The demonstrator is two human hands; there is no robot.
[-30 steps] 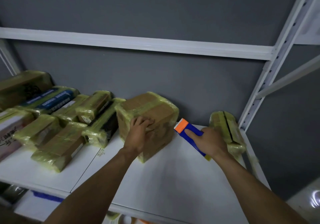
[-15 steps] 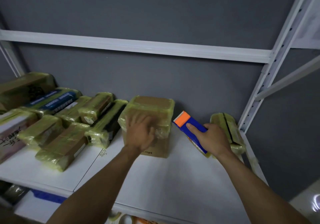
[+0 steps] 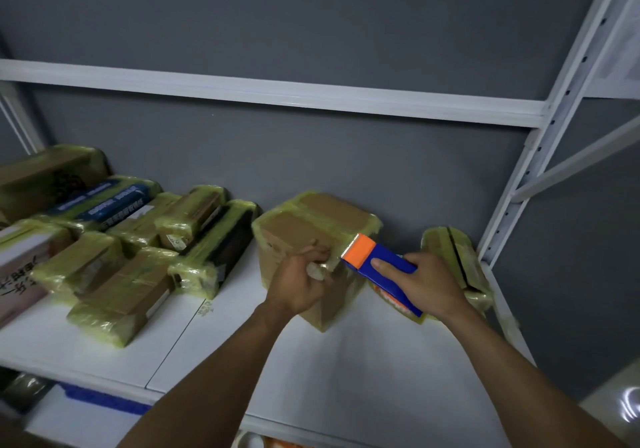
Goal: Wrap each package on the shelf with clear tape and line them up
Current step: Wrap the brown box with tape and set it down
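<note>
1. Shelf [image 3: 346,361]: one white board with a seam running front to back, left of centre. Grey wall [image 3: 311,14] behind.
2. Packages [image 3: 121,295], left group: eight by my count, though overlaps make this uncertain. All are banded in yellowish tape and crowded edge to edge. One has a blue label, one has black sides, and one at far left is white with dark writing.
3. Box [image 3: 311,226]: one, brown card, mid-shelf. It stands apart from the left group, with its back near the wall. Top and edges are taped; the front face is mostly bare.
4. Package [image 3: 450,257], right end: one, small and wrapped. It stands on edge near the upright [image 3: 554,118], just behind the right grip.
5. Dispenser [image 3: 375,279]: one, blue body with an orange head. Its toothed blade sits at the box's upper front edge, on the right side.
6. Tape [image 3: 330,264]: one short pale strip runs from the blade to the left grip, across the box front.
7. Left grip [image 3: 298,281]: fingers curled, pinching the tape end against the box's front face.
8. Right grip [image 3: 429,285]: wrapped round the dispenser body, with the index finger laid straight along the top.
9. Frame: one white beam [image 3: 277,97] overhead and one perforated upright at right.
</note>
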